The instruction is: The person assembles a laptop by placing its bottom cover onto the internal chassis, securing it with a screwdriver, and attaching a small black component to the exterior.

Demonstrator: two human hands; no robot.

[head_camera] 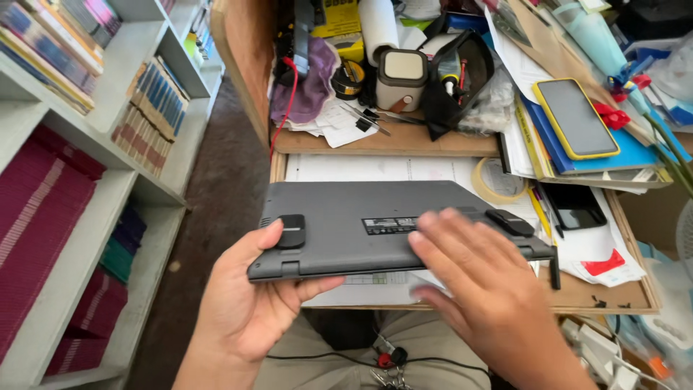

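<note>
1. Grey laptop (375, 217) flipped underside up, centre frame, hovering over the wooden desk (404, 143) edge.
2. Left hand (249, 303) at 7 o'clock: gripping the laptop's near-left corner, thumb on top by a black rubber foot (291, 230), fingers under.
3. Right hand (484, 289) at 5 o'clock: fingers spread wide, flat on the underside, blurred.
4. Yellow-cased phone (575, 118) at 2 o'clock on a paper stack.
5. Tape roll (498, 180) just beyond the laptop's far-right edge.
6. Bookshelf (108, 166) at 9 o'clock.
</note>
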